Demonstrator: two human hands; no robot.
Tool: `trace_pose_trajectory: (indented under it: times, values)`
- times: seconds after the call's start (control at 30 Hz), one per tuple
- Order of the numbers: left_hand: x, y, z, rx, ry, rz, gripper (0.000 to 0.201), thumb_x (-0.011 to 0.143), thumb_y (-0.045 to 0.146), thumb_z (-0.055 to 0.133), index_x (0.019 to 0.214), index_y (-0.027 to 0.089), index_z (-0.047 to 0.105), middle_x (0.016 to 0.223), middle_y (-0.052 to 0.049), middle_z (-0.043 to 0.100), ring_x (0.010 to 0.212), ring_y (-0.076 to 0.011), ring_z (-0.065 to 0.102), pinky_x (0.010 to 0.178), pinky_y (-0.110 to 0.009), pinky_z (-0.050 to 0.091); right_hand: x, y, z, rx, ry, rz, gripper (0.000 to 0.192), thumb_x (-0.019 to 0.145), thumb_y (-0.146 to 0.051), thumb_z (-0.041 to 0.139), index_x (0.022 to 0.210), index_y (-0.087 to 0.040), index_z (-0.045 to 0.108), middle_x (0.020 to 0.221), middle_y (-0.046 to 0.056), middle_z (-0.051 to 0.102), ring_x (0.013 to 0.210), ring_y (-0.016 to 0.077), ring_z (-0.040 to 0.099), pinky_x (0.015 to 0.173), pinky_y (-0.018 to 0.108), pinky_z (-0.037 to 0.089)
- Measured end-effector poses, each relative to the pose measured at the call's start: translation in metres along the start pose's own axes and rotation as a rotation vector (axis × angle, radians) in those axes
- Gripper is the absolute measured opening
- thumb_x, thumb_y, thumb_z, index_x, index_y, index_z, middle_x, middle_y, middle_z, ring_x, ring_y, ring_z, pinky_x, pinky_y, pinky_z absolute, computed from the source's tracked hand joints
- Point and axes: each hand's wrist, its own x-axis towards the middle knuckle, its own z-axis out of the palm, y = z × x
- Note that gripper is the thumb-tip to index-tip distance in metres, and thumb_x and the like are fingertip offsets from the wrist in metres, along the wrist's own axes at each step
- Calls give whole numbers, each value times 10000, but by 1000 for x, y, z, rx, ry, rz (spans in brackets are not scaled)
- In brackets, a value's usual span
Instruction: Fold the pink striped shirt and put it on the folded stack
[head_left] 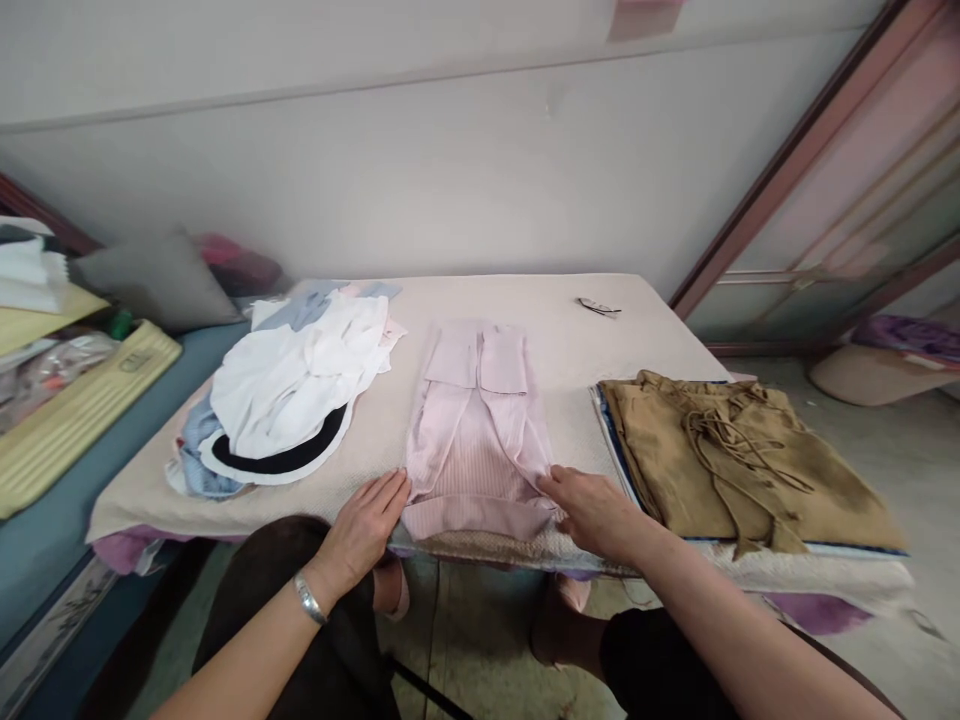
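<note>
Head view: a person seated at a low, cloth-covered worktop (570, 340) folds laundry.
Pink garment (480, 430): ribbed, lying flat at the worktop's near edge, sleeves already turned in over the body; the lengthwise fold seemingly remains.
Left hand (367, 525): unclenched, palm down, fingers touching the pink garment's lower left edge.
Right hand (592, 510): pinching the pink garment's lower right edge.
Unfolded heap (292, 390): white, blue and black clothes, left of the pink garment, seemingly untouched.
Tan garment (742, 455): folded, right of the pink garment, atop a stack.
Progress: judged partway.
</note>
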Motion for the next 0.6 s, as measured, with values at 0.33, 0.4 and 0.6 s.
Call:
trace_pose_trajectory:
  times: [0.33, 0.4, 0.6]
  values:
    - [20, -7, -10, -163, -25, 47, 492, 816, -11, 450, 1205, 159, 699, 1447, -125, 607, 1461, -261, 436, 1181, -477, 443, 13, -15, 5, -124, 115, -86, 309, 814, -6, 494, 997, -188, 664, 1046, 114, 643, 998, 263, 589, 798, 367, 461]
    - [20, -3, -22, -221, -60, 40, 530, 784, -24, 442, 1205, 170, 699, 1446, -103, 613, 1466, -246, 432, 1200, -470, 423, 12, -15, -5, -90, 109, -81, 276, 803, -32, 508, 955, -186, 680, 1043, 122, 650, 1007, 268, 589, 809, 367, 468]
    - [-2, 17, -69, -513, -226, -52, 595, 796, 11, 419, 1271, 243, 693, 1488, -42, 584, 1459, -202, 444, 1226, -426, 375, -19, -22, -53, 279, 82, -156, 240, 687, -84, 547, 796, -218, 715, 1081, 63, 698, 1087, 233, 603, 894, 319, 483]
